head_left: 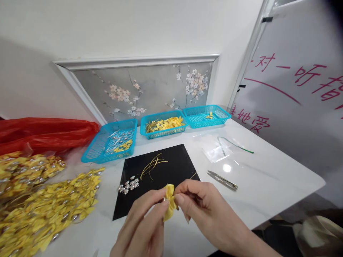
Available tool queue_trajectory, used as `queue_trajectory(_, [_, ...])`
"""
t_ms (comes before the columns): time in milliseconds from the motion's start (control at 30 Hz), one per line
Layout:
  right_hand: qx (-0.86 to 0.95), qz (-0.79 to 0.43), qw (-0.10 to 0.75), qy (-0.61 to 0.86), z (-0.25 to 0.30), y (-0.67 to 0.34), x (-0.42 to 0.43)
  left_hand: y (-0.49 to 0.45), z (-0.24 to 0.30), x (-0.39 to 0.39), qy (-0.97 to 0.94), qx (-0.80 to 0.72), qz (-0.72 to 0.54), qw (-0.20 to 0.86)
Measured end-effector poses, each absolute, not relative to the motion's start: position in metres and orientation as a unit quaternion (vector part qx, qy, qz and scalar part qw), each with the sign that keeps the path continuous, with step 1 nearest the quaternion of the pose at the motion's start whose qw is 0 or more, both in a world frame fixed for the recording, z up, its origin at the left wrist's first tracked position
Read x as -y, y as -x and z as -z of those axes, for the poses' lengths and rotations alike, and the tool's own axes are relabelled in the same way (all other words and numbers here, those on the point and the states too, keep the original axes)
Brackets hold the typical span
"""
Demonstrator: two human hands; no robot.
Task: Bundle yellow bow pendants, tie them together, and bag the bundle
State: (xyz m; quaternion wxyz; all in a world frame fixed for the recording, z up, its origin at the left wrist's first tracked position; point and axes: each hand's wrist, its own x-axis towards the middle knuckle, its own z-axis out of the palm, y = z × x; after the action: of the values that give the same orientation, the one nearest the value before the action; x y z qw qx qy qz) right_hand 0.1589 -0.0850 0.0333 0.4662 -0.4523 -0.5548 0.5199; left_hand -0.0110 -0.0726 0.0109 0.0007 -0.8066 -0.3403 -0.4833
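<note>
A small yellow fabric bow [169, 213] is held up over the near edge of a black mat [158, 178]. My left hand [144, 221] pinches its left side between thumb and fingers, with a bit of something silvery at the fingertips. From the right, my right hand [206, 207] closes thumb and forefinger at the bow's middle; whether a thin wire is in that pinch is hidden. On the mat lie several silver beads [128, 185] and a few curved gold wires [152, 166].
Three blue baskets [89, 157] stand along the wall, with yellow pieces inside. Thread snips [222, 179], a clear plastic bag [217, 151] and a green wire [241, 147] lie on the right. Piled yellow bows with silver beads [53, 207] and a red plastic bag [48, 135] fill the left.
</note>
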Motion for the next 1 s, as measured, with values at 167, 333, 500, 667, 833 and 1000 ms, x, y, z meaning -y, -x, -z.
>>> queue_trajectory(167, [0.579,-0.486,0.453,0.472,-0.032,-0.164,0.083,0.005,-0.02,0.075,0.533,0.52,0.538,-0.395])
queue_trajectory(333, [0.615,-0.468,0.428,0.467,-0.03,-0.16,0.081,-0.002,-0.037,0.074,0.43,0.472,0.492,-0.592])
queue_trajectory(500, [0.645,-0.436,0.414,0.472,-0.024,-0.154,0.079,-0.006,-0.035,0.078,0.44,0.509,0.497,-0.548])
queue_trajectory(667, [0.642,-0.431,0.409,0.485,-0.024,-0.154,0.075,0.005,-0.027,0.072,0.466,0.508,0.477,-0.546])
queue_trajectory(833, [0.662,-0.453,0.364,0.475,-0.025,-0.147,0.077,0.011,-0.022,0.076,0.44,0.474,0.502,-0.575])
queue_trajectory(1000, [0.732,-0.447,0.287,0.425,-0.001,-0.132,0.069,0.029,-0.011,0.087,0.241,0.423,0.532,-0.693])
